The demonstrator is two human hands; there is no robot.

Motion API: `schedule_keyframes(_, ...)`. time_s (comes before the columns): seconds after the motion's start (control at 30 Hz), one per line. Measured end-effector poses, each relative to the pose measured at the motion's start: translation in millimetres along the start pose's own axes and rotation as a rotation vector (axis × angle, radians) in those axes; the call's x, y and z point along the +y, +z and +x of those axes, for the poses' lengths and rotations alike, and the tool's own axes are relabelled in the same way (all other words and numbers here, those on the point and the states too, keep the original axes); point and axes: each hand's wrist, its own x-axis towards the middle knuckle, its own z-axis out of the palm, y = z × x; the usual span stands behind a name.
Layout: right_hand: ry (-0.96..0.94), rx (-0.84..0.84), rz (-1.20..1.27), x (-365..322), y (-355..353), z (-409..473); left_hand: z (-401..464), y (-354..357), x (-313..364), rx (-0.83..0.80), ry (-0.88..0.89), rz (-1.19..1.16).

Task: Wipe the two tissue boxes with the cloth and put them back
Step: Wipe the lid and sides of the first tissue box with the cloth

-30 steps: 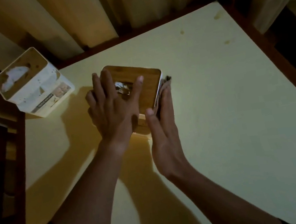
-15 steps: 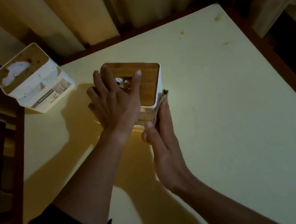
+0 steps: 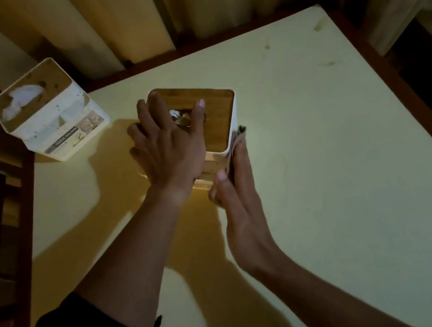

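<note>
A white tissue box with a wooden lid [image 3: 217, 113] stands in the middle of the pale yellow table [image 3: 335, 158]. My left hand [image 3: 171, 145] lies flat on its lid with the fingers spread, holding it steady. My right hand [image 3: 239, 204] presses a brownish cloth [image 3: 239, 138] with straight fingers against the box's right side wall, near its front corner. Most of the cloth is hidden under that hand. A second white tissue box [image 3: 51, 113], with a wooden lid and a tissue sticking out, stands apart at the table's far left corner.
Dark wooden trim edges the table at the back [image 3: 191, 51] and on the right [image 3: 410, 93]. Curtains [image 3: 107, 19] hang behind it. A dark gap drops away left of the table.
My right hand with the cloth has slid back along the box's right side toward me and the front corner. My left hand has stayed on the lid.
</note>
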Motion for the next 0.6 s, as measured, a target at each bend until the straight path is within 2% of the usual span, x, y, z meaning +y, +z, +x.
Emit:
schedule_keyframes(0.07,0.082,0.011,-0.031,10,-2,-1,-2,0,-1,0.009,0.018,0.005)
schedule_keyframes(0.17,0.198,0.044,-0.116,1,-16,42,-1,0,0,0.001,0.006,0.015)
schedule_keyframes(0.3,0.134,0.06,-0.004,-25,-24,85,0,-1,-3,-0.018,0.02,0.006)
schedule_keyframes(0.5,-0.006,0.01,-0.017,-14,-5,16,2,0,0,-0.027,-0.013,0.009)
schedule_keyframes(0.6,0.094,0.001,-0.052,4,-7,0,-1,1,-2,0.013,0.017,0.031)
